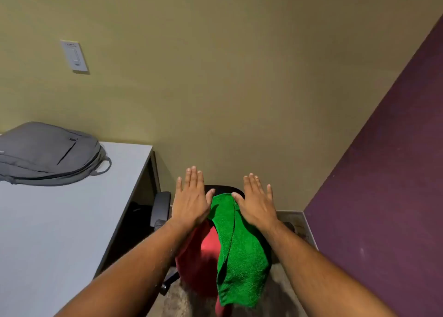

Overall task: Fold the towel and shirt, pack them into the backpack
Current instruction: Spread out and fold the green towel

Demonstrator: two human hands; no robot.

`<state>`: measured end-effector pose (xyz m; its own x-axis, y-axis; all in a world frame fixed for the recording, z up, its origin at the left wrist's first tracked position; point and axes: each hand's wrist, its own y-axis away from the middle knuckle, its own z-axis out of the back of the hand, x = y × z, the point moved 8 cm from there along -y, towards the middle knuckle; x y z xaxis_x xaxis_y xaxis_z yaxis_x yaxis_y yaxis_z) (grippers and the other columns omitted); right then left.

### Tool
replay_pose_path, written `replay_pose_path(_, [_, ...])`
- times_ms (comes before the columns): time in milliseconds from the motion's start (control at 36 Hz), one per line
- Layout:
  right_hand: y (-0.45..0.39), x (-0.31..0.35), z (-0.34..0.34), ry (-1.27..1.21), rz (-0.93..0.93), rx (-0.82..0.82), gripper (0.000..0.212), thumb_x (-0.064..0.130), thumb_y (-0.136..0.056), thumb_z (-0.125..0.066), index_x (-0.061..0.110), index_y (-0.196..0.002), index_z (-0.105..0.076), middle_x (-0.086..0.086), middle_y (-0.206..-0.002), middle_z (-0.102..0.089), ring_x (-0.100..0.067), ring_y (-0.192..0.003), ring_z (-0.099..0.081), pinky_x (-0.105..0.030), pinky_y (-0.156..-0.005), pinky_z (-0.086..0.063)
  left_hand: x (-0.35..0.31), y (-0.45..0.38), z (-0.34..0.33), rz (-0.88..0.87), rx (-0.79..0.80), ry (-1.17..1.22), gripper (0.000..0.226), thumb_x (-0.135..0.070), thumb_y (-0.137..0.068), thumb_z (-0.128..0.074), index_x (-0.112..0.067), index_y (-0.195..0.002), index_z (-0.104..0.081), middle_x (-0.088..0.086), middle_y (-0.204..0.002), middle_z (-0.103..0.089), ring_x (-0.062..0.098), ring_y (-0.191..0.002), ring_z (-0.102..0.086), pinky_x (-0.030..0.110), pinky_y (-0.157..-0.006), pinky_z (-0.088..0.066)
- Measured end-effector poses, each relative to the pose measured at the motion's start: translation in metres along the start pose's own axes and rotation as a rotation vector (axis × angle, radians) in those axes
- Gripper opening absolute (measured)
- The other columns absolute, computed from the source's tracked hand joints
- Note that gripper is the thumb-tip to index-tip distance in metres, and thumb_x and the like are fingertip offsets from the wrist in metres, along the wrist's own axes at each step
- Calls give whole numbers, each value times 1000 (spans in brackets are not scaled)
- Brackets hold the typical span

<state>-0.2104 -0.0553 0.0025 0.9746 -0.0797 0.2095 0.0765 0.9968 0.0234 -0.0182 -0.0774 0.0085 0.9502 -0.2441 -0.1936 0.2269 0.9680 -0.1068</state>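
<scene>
Both hands are held out flat with straight fingers, and they hold nothing. The left hand (190,198) and the right hand (256,201) are above the top of a black chair (223,188). The green towel (242,244) hangs over the chair back, between the two hands. The right hand's thumb looks like it touches the towel's top edge, but I cannot tell for sure. The red shirt (208,244) hangs under the towel, a bit to the left.

No folding looks done yet. This seems to be the very start: picking up the first cloth. The towel is on top, so it should come off first. A good next move is to pinch its top edge with both hands and lift it up.

The grey backpack (48,153) lies flat on the white desk (60,220), well apart from the chair, and it looks zipped shut. The desk has lots of bare room in front of the backpack, good for folding. The desk edge is just left of the chair. The purple wall (383,173) is near on the right, so that side is tight.
</scene>
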Motion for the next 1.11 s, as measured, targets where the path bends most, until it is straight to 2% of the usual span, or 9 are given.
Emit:
replay_pose_path(139, [17,-12,-27,-24,-73,70,80,68,-104,-21,18,-166,-8,-8,-174,-8,-25,-160,-8,-57,-128,0,6,22,-25,142,90,58,86,-65,-100,-2,-6,-163,-8,17,-171,-2,31,-158,4,54,-127,-2])
replay_pose_path(194, [23,-15,-37,-38,-109,93,82,70,-103,-22,19,-166,-11,-10,-173,-14,-27,-159,-15,-58,-127,-3,7,30,-35,212,119,109,89,-69,-100,-8,-7,-163,-9,18,-171,-4,33,-158,4,55,-127,-2])
replay_pose_path(361, [34,-23,-52,-53,-199,83,88,78,-97,-18,18,-162,-22,-10,-160,-44,-30,-142,-48,-62,-122,-20,8,50,-55,367,221,150,102,-82,-92,-9,-9,-162,-14,20,-167,-20,35,-155,-14,56,-124,-9])
replay_pose_path(528, [42,-23,-58,-33,-224,93,86,77,-98,-16,17,-159,-30,-11,-151,-54,-31,-136,-54,-59,-120,-25,0,61,-58,350,240,113,100,-80,-94,-10,-6,-161,-24,12,-147,-56,29,-144,-42,57,-123,-5])
replay_pose_path(694, [45,-21,-56,5,-203,61,74,73,-101,-20,17,-138,-51,-9,-127,-69,-31,-120,-64,-52,-110,-36,-1,63,-54,349,204,112,95,-77,-96,-13,-6,-156,-35,9,-139,-63,28,-135,-50,57,-122,-6])
replay_pose_path(778, [45,-19,-52,11,-179,47,66,69,-103,-23,18,-129,-56,-7,-120,-71,-31,-114,-66,-47,-97,-43,1,62,-57,358,192,113,87,-73,-97,-19,-7,-145,-49,8,-131,-67,28,-129,-55,56,-123,-10])
replay_pose_path(889, [44,-14,-51,2,-141,40,57,64,-104,-26,20,-121,-58,-6,-117,-71,-31,-112,-66,-47,-92,-45,-2,60,-58,325,175,163,56,-60,-100,-28,-18,-116,-63,6,-118,-72,27,-118,-62,53,-123,-18])
replay_pose_path(1000, [42,-10,-52,-46,-95,46,48,57,-107,-31,20,-121,-57,-5,-118,-69,-31,-112,-65,-46,-92,-46,-6,58,-53,303,161,199,39,-48,-102,-37,-20,-111,-63,5,-112,-73,26,-114,-64,48,-122,-21])
replay_pose_path(1111, [40,-4,-53,-116,-56,54,37,48,-108,-37,19,-119,-57,-7,-116,-69,-33,-110,-64,-45,-86,-49,-11,58,-48,303,130,184,33,-40,-104,-43,-14,-113,-61,6,-109,-72,25,-113,-64,43,-122,-22])
